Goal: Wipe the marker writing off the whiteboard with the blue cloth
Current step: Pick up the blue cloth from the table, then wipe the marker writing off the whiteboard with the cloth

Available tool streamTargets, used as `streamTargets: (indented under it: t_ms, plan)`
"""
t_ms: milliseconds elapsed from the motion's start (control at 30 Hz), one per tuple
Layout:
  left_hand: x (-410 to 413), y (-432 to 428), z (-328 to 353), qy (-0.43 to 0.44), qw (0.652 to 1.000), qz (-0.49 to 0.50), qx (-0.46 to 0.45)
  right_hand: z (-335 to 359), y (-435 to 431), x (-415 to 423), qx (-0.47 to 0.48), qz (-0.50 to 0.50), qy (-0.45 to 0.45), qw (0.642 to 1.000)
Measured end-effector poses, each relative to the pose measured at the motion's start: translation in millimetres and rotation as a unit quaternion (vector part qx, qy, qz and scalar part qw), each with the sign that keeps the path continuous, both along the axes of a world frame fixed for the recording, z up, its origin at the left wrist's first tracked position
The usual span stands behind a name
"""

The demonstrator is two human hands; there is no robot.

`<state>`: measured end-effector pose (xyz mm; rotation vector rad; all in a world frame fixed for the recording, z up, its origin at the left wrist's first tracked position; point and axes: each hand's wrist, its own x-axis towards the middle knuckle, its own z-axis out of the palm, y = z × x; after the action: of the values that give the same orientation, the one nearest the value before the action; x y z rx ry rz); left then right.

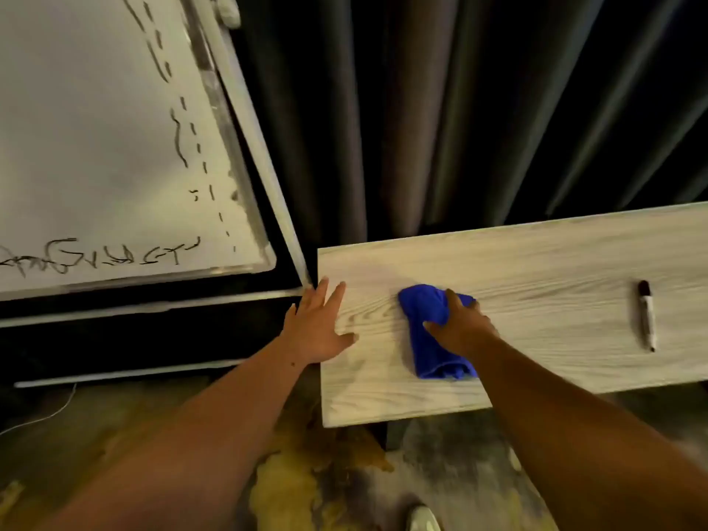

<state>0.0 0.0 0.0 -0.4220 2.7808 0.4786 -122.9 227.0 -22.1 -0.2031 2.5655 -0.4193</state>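
Cloth point(429, 331), blue and bunched into a loose roll, lies on the table point(536, 262) near its left half, long axis running toward the near edge. Right hand point(461, 329) sits on top of cloth, fingers curled down over its upper right part, thumb pressing into the fabric on the left side; grip looks closed around a fold, cloth not lifted off the wood. Left hand point(318, 327) flat on the table's left edge, palm down, fingers spread and pointing away from the person, thumb out to the right; holds nothing. The two hands are near each other but apart, bare wood between them. Marker point(646, 316) with black cap lies on the table well to the right of the cloth, roughly parallel to it, cap end farther away. Whiteboard point(95, 147) stands left of the table, tilted in view, its frame corner just beside the left hand's fingertips. Writing point(88, 256) in black runs along the board's bottom, with dashed strokes and squiggles down its right side; not legible. Dark curtain point(459, 109) hangs behind the table. Floor point(325, 484) below is mottled and stained.
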Motion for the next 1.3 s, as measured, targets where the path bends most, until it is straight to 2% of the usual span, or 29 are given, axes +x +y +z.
streamTargets:
  t_ms: [100,267,367,533,633,700,800,867,1033,1167,1233,1300]
  plan:
    - [-26,8,-17,-0.030,1.000,0.002,0.001,-23,-10,-22,0.050,0.047,-0.046,0.997]
    - [-39,-9,-27,-0.053,0.998,0.040,0.013,-51,-38,-56,0.148,0.114,-0.039,0.982]
    - [-38,-27,-21,-0.046,0.993,0.094,0.046,-48,-54,-60,0.169,0.172,-0.031,0.970]
    - [-21,-65,-5,-0.029,0.990,0.118,0.075,-45,-78,-56,0.180,0.246,-0.006,0.952]
    - [-6,-89,6,-0.002,0.978,0.160,0.133,-40,-102,-49,0.157,0.296,-0.027,0.942]
    - [8,-108,16,-0.021,0.973,0.171,0.152,-31,-128,-37,0.107,0.335,-0.048,0.935]
    - [32,-147,42,-0.030,0.976,0.140,0.163,-3,-180,-10,-0.028,0.373,-0.091,0.923]
    - [44,-169,69,0.015,0.981,0.111,0.156,25,-212,5,-0.046,0.422,-0.096,0.901]
    - [85,-254,157,0.178,0.978,0.100,0.034,133,-309,41,-0.023,0.470,-0.092,0.878]
    - [119,-320,214,0.300,0.941,0.094,-0.125,224,-371,69,-0.035,0.496,-0.086,0.863]
    - [128,-345,241,0.332,0.920,0.081,-0.191,271,-390,77,-0.064,0.502,-0.080,0.859]
    - [128,-365,267,0.327,0.904,0.087,-0.261,319,-402,82,-0.103,0.497,-0.037,0.861]
